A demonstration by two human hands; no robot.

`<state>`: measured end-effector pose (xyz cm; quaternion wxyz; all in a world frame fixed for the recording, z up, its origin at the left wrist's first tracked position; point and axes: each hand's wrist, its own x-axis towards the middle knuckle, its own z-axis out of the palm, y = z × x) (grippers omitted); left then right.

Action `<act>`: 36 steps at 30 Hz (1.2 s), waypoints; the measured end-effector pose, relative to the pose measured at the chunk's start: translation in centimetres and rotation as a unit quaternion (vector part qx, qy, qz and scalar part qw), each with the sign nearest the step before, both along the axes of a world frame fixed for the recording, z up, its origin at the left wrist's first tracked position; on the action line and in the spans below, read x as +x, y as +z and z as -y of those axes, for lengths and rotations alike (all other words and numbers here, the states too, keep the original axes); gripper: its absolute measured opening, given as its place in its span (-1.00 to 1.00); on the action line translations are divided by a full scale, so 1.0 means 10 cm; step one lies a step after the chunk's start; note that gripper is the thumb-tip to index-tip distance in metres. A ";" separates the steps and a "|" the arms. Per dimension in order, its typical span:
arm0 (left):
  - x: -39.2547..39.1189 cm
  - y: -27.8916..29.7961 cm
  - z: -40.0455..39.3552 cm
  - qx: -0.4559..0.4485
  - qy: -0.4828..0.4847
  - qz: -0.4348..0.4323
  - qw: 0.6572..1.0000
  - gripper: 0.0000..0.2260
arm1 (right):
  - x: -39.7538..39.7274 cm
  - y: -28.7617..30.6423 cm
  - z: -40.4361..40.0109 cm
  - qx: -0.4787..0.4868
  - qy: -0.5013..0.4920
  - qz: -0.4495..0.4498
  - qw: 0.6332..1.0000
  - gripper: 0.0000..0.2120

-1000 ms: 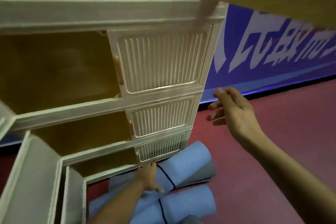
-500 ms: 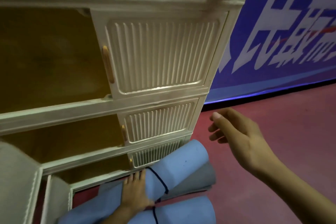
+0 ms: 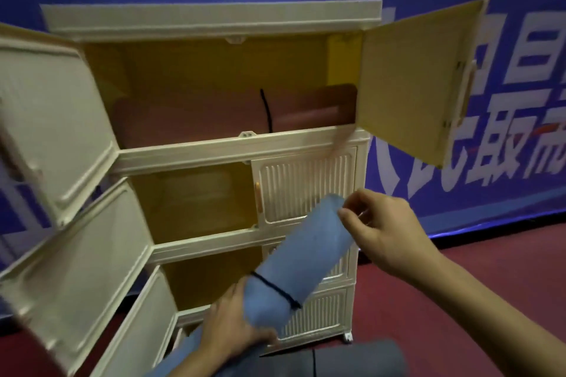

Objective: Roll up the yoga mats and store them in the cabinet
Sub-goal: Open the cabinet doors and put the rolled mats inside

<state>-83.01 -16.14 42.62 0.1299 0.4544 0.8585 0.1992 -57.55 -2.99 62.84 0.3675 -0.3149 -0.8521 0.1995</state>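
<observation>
Rolled light-blue yoga mat (image 3: pixel 294 257), floor-bound a second ago, now raised toward the cream plastic cabinet (image 3: pixel 214 147): left hand (image 3: pixel 232 324) grips its near part, right hand (image 3: pixel 379 226) pinches its far end; stowing imminent.

Light-blue rolled foam yoga mat (image 3: pixel 294 257) tied with black cord, tilted up-right, held in front of cabinet; cream plastic four-tier cabinet (image 3: pixel 214 18) upright, left doors open, top right door swung wide; brown rolled mat (image 3: pixel 190 119) lying in top compartment; grey rolled mat (image 3: pixel 352 358) on floor just below
</observation>
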 end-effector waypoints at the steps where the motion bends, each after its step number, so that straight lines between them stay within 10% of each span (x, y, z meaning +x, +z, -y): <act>1: 0.01 0.19 -0.01 0.035 0.029 -0.021 0.999 0.14 | 0.03 0.09 0.03 0.013 -0.003 0.004 1.000 -0.72; 12: 0.20 1.96 0.52 0.022 0.058 -0.148 0.987 0.00 | -0.05 0.41 0.01 0.031 -0.029 0.093 0.995 -0.84; 21: -0.20 1.94 1.09 -0.018 0.086 -0.055 0.995 -0.07 | -0.92 -0.18 -0.77 -0.218 -0.055 0.003 0.974 -0.78; 36: -0.92 1.62 1.43 -0.017 0.195 0.075 0.978 -0.19 | -2.64 -0.83 -1.28 -0.196 -0.071 0.038 0.977 -0.63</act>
